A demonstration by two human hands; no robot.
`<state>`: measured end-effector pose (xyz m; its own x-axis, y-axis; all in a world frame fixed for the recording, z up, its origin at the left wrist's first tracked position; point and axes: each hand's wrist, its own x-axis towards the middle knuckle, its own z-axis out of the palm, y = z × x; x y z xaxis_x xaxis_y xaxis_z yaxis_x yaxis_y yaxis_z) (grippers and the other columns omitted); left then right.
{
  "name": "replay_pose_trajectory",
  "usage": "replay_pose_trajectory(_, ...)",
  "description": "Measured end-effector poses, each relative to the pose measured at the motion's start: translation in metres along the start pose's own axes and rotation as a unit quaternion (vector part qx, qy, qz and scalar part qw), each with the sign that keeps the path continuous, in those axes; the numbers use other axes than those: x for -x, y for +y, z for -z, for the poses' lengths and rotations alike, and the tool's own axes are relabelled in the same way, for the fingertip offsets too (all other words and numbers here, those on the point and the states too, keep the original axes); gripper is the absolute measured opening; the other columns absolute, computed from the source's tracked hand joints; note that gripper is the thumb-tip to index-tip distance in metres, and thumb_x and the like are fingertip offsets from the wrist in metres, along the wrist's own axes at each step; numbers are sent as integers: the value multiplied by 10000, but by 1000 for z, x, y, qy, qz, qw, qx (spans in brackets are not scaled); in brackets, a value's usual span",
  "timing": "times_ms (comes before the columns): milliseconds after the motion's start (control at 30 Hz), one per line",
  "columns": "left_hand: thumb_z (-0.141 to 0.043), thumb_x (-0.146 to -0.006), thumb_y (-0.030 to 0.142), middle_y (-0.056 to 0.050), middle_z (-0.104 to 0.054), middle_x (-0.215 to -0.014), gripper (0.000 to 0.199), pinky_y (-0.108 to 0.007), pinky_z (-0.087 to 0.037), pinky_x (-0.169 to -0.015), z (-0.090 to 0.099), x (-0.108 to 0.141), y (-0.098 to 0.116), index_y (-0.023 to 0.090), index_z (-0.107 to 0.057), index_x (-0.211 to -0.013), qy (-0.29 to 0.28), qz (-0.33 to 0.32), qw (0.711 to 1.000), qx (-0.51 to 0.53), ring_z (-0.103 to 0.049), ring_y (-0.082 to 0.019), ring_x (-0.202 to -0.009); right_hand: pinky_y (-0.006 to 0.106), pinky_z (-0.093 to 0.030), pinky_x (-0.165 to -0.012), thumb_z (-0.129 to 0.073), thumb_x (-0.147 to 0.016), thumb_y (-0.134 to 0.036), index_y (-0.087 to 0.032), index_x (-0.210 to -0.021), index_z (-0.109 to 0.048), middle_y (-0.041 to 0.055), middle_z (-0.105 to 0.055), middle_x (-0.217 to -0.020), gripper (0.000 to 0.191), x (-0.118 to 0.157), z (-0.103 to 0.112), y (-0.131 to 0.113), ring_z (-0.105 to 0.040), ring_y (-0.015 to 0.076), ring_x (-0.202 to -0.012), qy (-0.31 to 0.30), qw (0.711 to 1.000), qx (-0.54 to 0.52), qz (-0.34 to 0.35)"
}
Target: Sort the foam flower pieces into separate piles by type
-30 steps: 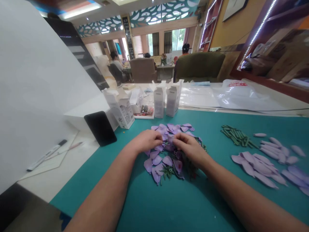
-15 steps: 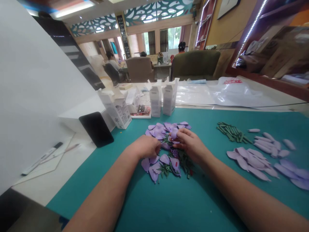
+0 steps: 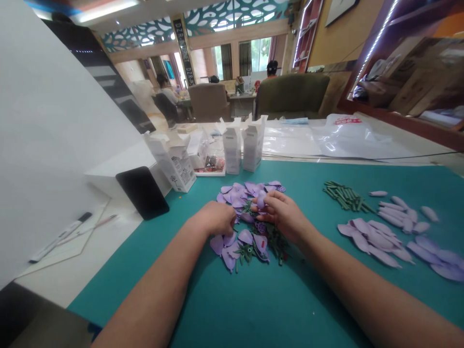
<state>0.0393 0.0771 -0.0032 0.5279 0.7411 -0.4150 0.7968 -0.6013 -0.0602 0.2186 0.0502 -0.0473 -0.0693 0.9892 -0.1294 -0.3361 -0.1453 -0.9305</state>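
A mixed heap of purple plastic petals [image 3: 237, 195] and green leafy parts [image 3: 246, 252] lies on the teal mat [image 3: 232, 304] in front of me. Between the thumb and index finger of my right hand [image 3: 286, 215] is a small rounded purple petal [image 3: 261, 199], held just above the heap. My left hand [image 3: 218, 218] is at the heap's left side with its fingers curled down. Whatever those fingertips pinch, if anything, is hidden. Dark green stem pieces [image 3: 278, 241] lie under and below my right hand.
To the right are sorted piles: green stems [image 3: 346, 196], pale pointed buds [image 3: 393, 215], pale petals [image 3: 371, 239] and purple petals [image 3: 437, 258]. White boxes [image 3: 232, 150] and a tray [image 3: 212, 166] stand behind. At left are a black tablet [image 3: 142, 192] and a marker [image 3: 60, 238]. People sit in the background.
My left hand has shifted slightly at the heap's left edge, its fingers still curled. My right hand keeps the purple petal in nearly the same place. The view has moved slightly.
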Motion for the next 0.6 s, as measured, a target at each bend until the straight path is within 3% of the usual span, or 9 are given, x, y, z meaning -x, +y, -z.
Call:
replay_pose_trajectory(200,-610,-617,264,-31,-713,-707,159,-246,-384,-530,0,-1,0,224,-712,-732,-19,-5,1000,4,-617,-191,-653,237,-539,-541,-689,-642,-305,-192,-705,-505,27,-675,-820,225,2,-3,0,-680,189,-755,15,1000,1,9)
replay_pose_trajectory(367,-588,-626,224,-35,-718,-734,186,-237,-397,-534,2,-2,0,218,-719,-758,-29,-3,1000,11,-612,-183,-658,226,-534,-516,-658,-670,-262,-203,-847,-540,24,-664,-837,221,5,-6,-2,-667,159,-698,23,1000,10,7)
replay_pose_trajectory(600,-624,-629,324,-45,-710,-702,191,-238,-407,-532,4,0,-2,213,-723,-748,-36,13,999,13,-612,-190,-648,210,-508,-472,-585,-743,-251,-204,-986,-572,17,-619,-830,248,8,-9,-2,-615,122,-627,-1,1000,26,-9)
